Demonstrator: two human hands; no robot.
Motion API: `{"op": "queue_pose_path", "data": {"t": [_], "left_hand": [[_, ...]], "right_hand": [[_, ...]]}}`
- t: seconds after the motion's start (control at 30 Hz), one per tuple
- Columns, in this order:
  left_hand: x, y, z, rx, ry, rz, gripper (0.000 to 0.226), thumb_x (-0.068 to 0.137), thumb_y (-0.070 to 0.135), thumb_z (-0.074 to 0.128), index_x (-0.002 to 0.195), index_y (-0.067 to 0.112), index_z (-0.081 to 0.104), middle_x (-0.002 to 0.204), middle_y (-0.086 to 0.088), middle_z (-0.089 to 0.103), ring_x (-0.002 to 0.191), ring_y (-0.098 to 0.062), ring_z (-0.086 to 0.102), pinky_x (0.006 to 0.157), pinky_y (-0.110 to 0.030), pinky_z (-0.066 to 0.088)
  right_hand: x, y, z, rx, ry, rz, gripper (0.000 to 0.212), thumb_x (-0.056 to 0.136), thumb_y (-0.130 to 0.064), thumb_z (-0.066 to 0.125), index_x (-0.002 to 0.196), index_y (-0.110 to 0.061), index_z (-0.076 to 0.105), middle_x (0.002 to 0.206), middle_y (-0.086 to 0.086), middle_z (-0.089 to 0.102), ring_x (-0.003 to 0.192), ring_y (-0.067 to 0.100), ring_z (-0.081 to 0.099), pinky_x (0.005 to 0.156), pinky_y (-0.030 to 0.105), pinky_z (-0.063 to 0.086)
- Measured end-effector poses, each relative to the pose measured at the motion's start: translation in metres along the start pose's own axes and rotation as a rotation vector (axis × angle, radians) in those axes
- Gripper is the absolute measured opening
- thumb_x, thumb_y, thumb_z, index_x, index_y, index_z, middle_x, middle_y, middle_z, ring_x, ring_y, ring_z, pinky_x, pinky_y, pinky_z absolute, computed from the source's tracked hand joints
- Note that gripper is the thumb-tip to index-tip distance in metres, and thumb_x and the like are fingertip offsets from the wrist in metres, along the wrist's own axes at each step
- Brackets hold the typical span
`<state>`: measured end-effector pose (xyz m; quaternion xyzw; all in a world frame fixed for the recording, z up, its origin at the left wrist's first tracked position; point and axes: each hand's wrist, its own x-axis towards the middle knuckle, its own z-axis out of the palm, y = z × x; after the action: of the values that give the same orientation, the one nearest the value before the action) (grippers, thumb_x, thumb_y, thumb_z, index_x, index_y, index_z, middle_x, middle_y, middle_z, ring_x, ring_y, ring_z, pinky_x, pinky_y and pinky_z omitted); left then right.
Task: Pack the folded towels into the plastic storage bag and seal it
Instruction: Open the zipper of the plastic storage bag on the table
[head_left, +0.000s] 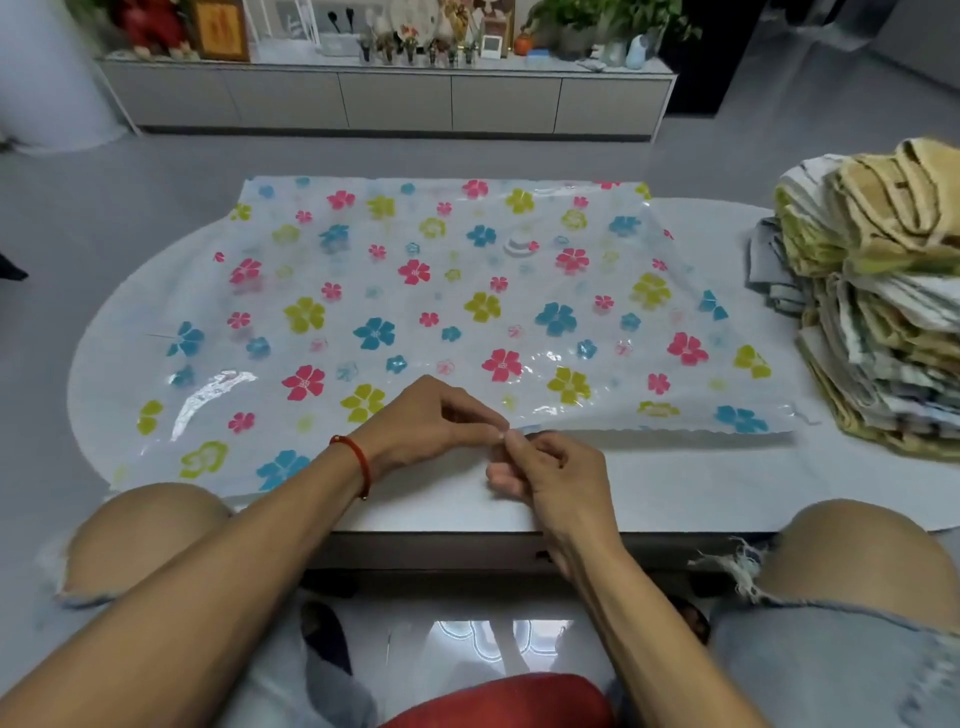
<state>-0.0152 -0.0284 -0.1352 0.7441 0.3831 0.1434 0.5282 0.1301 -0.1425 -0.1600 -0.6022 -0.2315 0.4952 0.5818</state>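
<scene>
A clear plastic storage bag (441, 312) printed with pink, blue and yellow flowers lies flat across the white table (675, 483). It looks flat, with nothing visible inside, and a round valve (519, 245) shows near its far side. My left hand (431, 421) and my right hand (545, 478) meet at the bag's near edge, each pinching the plastic there between thumb and fingertips. A tall stack of folded towels (878, 301) in yellow, green, white and grey stands at the table's right end, apart from the bag.
The oval table's near edge runs just above my knees (150, 535). A long low cabinet (395, 98) with plants and ornaments stands across the grey floor beyond the table. A red cushion (498, 701) sits below, between my legs.
</scene>
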Motion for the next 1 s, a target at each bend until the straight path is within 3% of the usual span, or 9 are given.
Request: {"op": "queue_pose_path", "data": {"t": [0.2, 0.37, 0.57, 0.73, 0.8, 0.9, 1.0], "left_hand": [[0.003, -0.002, -0.010, -0.073, -0.061, -0.078, 0.017, 0.083, 0.028, 0.077, 0.099, 0.028, 0.080, 0.098, 0.011, 0.076, 0.097, -0.003, 0.066, 0.094, -0.025, 0.045], [-0.001, -0.001, -0.014, -0.054, -0.092, -0.081, 0.018, 0.085, 0.029, 0.076, 0.102, 0.030, 0.079, 0.101, 0.011, 0.076, 0.101, -0.005, 0.065, 0.097, -0.027, 0.046], [-0.008, -0.003, -0.008, 0.157, 0.043, 0.073, 0.015, 0.088, 0.029, 0.072, 0.101, 0.029, 0.080, 0.093, 0.019, 0.076, 0.091, 0.001, 0.069, 0.079, -0.014, 0.054], [-0.012, 0.003, -0.003, 0.392, 0.128, 0.212, 0.018, 0.092, 0.026, 0.068, 0.106, 0.023, 0.078, 0.100, 0.013, 0.076, 0.088, 0.004, 0.066, 0.083, -0.016, 0.054], [-0.013, 0.009, 0.001, 0.528, 0.106, 0.285, 0.020, 0.094, 0.024, 0.064, 0.109, 0.021, 0.077, 0.102, 0.007, 0.077, 0.086, -0.001, 0.067, 0.083, -0.021, 0.055], [-0.013, 0.017, 0.011, 0.809, 0.024, 0.366, 0.018, 0.096, 0.026, 0.056, 0.101, 0.021, 0.073, 0.086, -0.001, 0.075, 0.077, -0.017, 0.065, 0.072, -0.034, 0.052], [-0.009, 0.023, 0.015, 0.899, 0.063, 0.334, 0.022, 0.097, 0.030, 0.052, 0.102, 0.024, 0.072, 0.084, -0.001, 0.073, 0.078, -0.021, 0.064, 0.069, -0.037, 0.051]], "right_hand": [[0.003, 0.006, 0.000, 0.049, -0.028, -0.016, 0.017, 0.094, -0.017, 0.075, 0.080, -0.009, 0.079, 0.080, 0.018, 0.080, 0.079, 0.031, 0.080, 0.073, 0.025, 0.063], [0.004, 0.004, -0.002, 0.071, -0.068, 0.006, 0.012, 0.093, -0.018, 0.076, 0.085, -0.010, 0.081, 0.083, 0.017, 0.081, 0.083, 0.030, 0.080, 0.074, 0.023, 0.062], [0.004, 0.004, -0.003, 0.051, -0.067, 0.004, 0.013, 0.094, -0.014, 0.075, 0.083, -0.010, 0.081, 0.083, 0.018, 0.080, 0.083, 0.030, 0.080, 0.075, 0.026, 0.063], [0.006, 0.003, -0.002, 0.029, -0.045, 0.059, 0.010, 0.093, -0.007, 0.074, 0.085, 0.000, 0.077, 0.081, 0.020, 0.080, 0.080, 0.031, 0.080, 0.078, 0.033, 0.065], [0.009, -0.001, -0.001, 0.030, -0.032, 0.117, 0.013, 0.092, -0.006, 0.071, 0.086, 0.005, 0.074, 0.081, 0.022, 0.079, 0.076, 0.032, 0.080, 0.073, 0.034, 0.066], [0.011, -0.006, 0.002, -0.047, 0.003, 0.137, 0.025, 0.093, -0.008, 0.061, 0.087, 0.015, 0.071, 0.076, 0.021, 0.079, 0.064, 0.029, 0.077, 0.059, 0.033, 0.064], [0.006, -0.005, 0.004, -0.168, 0.033, 0.108, 0.031, 0.096, -0.012, 0.060, 0.081, 0.013, 0.070, 0.062, 0.013, 0.074, 0.048, 0.023, 0.064, 0.043, 0.026, 0.052]]}}
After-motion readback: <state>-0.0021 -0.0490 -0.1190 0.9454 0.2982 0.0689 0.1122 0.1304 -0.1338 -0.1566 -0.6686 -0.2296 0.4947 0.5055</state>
